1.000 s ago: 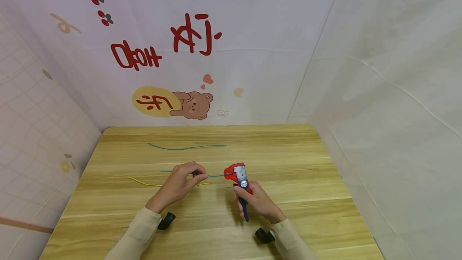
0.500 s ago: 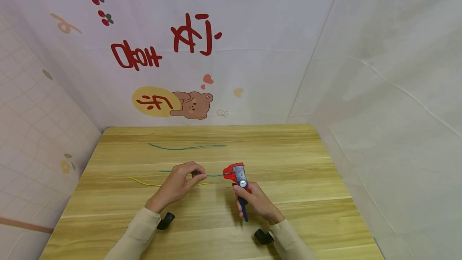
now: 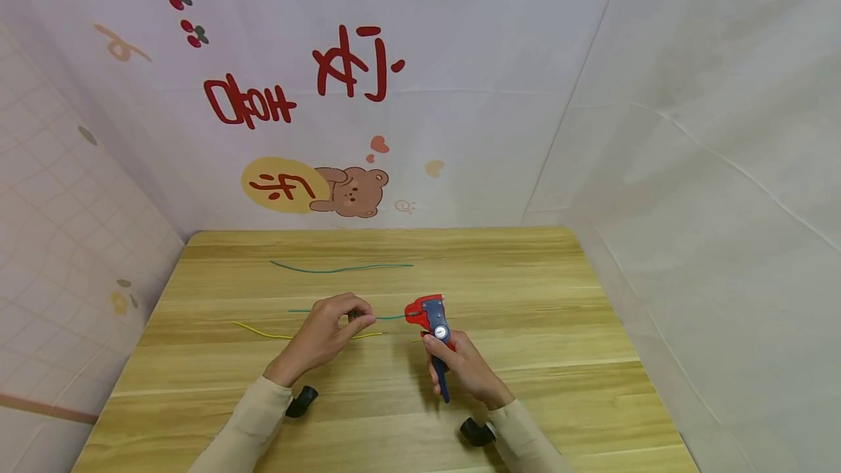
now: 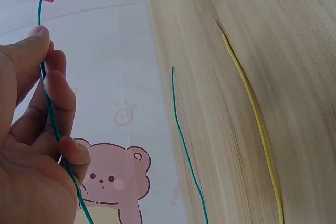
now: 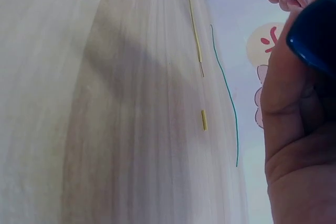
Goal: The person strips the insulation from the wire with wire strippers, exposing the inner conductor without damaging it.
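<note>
My left hand pinches a green wire between thumb and fingertips, and the wire runs down across the palm. Its right end enters the red head of a wire stripper. My right hand grips the stripper by its blue handles, thumb toward the left. In the right wrist view the blue handle end shows close up, while the stripper's head is out of sight. Below my left hand a yellow wire lies on the table, bare copper at one tip.
A second green wire lies farther back on the wooden table. A short yellow piece of insulation lies just off the yellow wire's bare tip. A printed cloth wall rises behind the table.
The wire stripper and my right hand have shifted slightly left, and the stripper's side face now looks darker. My left hand with the green wire has edged left a little.
</note>
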